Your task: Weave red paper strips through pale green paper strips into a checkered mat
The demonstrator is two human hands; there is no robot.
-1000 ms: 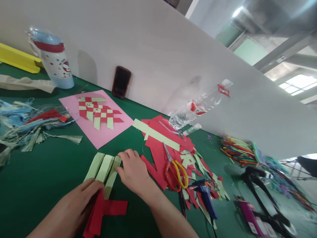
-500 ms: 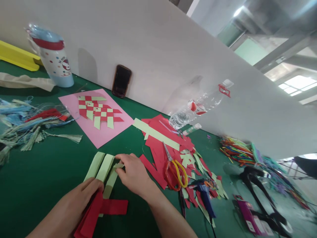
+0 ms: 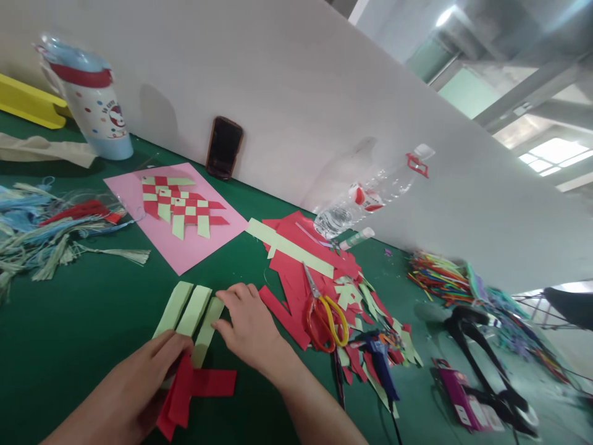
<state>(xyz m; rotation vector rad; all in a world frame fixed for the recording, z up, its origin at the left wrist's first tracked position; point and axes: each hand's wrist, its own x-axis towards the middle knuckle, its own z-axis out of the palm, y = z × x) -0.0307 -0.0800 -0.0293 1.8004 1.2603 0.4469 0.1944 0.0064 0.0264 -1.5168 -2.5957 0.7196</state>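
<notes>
My left hand [image 3: 155, 364] is closed on folded red paper strips [image 3: 178, 395] near the front of the table, its far fingers hidden. Three pale green paper strips [image 3: 194, 312] stretch away from it side by side. One red strip [image 3: 215, 383] sticks out to the right beneath them. My right hand [image 3: 245, 318] has its thumb and fingers apart, with fingertips at the upper end of the rightmost green strip [image 3: 207, 334]. Beyond lies a pink sheet [image 3: 178, 259] bearing fish-like shapes woven from red and green strips [image 3: 185, 207].
Scissors [image 3: 327, 315] rest on red and green paper scraps [image 3: 291, 278], beside a blue glue gun [image 3: 382, 364]. A plastic bottle [image 3: 365, 198] and a phone [image 3: 225, 148] lean at the wall. Left are tassels [image 3: 60, 228] and a flask [image 3: 92, 105]; pipe cleaners [image 3: 440, 272] lie right.
My right thumb and fingers have parted from a pinch at the green strip's end, and that strip now lies flatter. The red strips in my left hand have shifted slightly.
</notes>
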